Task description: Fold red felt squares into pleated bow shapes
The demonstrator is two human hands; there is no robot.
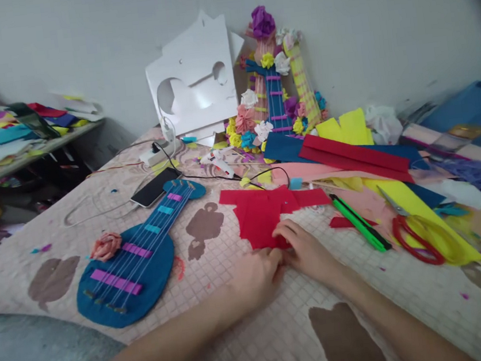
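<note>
At the left of the cloth-covered table, a blue paper guitar lies aslant, its neck pointing away and to the right, with a pink flower on its body and a phone just beyond its neck. Farther back, a white board leans against the wall, and a glue gun rests near paper flowers. In the middle, the red paper lies on the table directly ahead of the two hands; its broad part reaches toward them, while its long axis runs side to side along the far end. The left hand is at its near edge, fingers curled under and tips hidden, so whether it pinches the paper cannot be told. The right hand meets it there and lies farther over the paper — its bent fingers touch the lower right corner, but the thumb is hidden and a firm grasp cannot be made out. To the right are a green cutter, beside the pink and yellow paper, and red-handled scissors. Behind them, a folded dark red strip lies across blue paper.
</note>
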